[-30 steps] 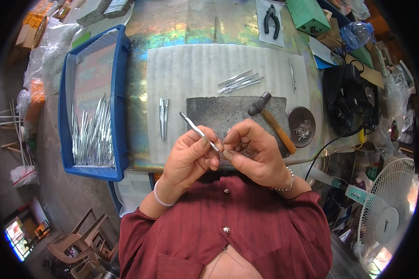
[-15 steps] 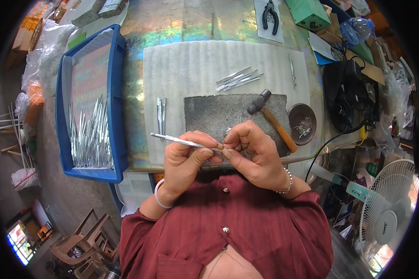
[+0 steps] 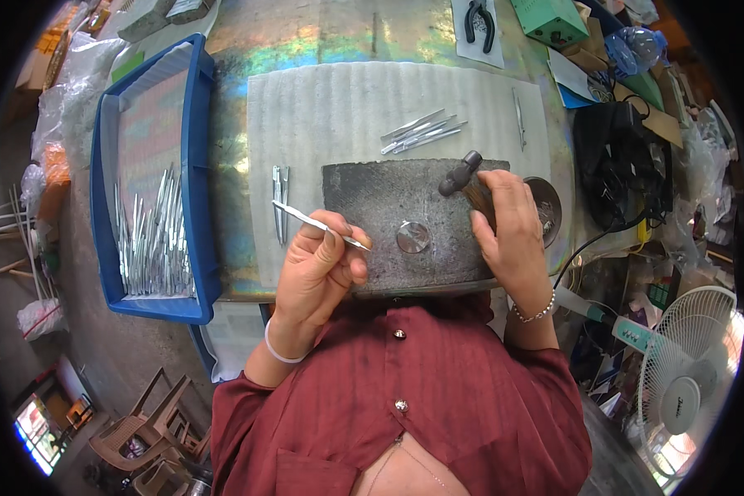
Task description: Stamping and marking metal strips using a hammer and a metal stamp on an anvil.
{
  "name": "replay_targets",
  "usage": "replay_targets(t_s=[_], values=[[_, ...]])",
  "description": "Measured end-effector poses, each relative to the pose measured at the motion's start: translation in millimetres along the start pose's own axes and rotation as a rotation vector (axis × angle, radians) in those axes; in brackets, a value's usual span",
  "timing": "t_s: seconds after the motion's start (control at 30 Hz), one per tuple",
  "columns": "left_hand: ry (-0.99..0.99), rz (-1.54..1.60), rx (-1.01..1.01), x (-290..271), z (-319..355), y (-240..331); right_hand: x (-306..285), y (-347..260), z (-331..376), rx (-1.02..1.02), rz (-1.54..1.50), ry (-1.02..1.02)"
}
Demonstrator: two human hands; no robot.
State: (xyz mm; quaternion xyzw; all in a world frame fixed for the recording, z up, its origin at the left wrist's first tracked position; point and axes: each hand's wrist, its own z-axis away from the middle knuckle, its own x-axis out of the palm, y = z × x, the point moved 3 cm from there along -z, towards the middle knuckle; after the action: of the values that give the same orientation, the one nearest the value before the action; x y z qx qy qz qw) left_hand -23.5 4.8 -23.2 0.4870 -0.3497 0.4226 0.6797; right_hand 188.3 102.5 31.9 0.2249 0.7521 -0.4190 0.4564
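Pinched between the thumb and fingers of my left hand (image 3: 312, 269) is a slim silver metal piece (image 3: 306, 219), slanting over the left part of a dark grey block (image 3: 364, 198). On the block lies a small shiny round disc (image 3: 413, 237). My right hand (image 3: 514, 236) is over the wooden handle of a ball-peen hammer (image 3: 460, 175), its thumb and fingers apart; most of the handle is hidden beneath it. Just beyond that hand, a round brown bowl (image 3: 557, 202) of small metal bits is partly covered.
A white foam sheet (image 3: 322, 107) bears several similar slim metal pieces (image 3: 422, 132). At the left, a blue tray (image 3: 198, 165) holds many more. Black-handled pliers (image 3: 479, 25) lie at the far side. A black bag (image 3: 620, 165) and a fan (image 3: 682, 388) are at the right.
My hands have parted. The left has drawn leftward with the slim metal piece; the right has let go of it and moved right, over the hammer handle. The disc on the block now shows.
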Motion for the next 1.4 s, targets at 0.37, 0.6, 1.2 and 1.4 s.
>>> replay_targets(t_s=[0.37,0.6,1.2,1.4], values=[[0.01,-0.293,0.097,2.1,3.1,7.3,5.8,-25.5,6.9,0.147,-0.516,-0.312],[0.01,-0.46,0.114,11.1,5.1,10.5,32.8,-31.4,-1.2,-0.055,-0.414,-0.364],[0.017,-1.088,0.241,26.7,-10.0,-5.8,28.2,2.3,23.8,0.512,-1.231,-0.185],[0.002,-1.127,0.245,28.9,-9.5,-8.2,31.1,8.5,22.6,0.353,-1.027,-0.189]])
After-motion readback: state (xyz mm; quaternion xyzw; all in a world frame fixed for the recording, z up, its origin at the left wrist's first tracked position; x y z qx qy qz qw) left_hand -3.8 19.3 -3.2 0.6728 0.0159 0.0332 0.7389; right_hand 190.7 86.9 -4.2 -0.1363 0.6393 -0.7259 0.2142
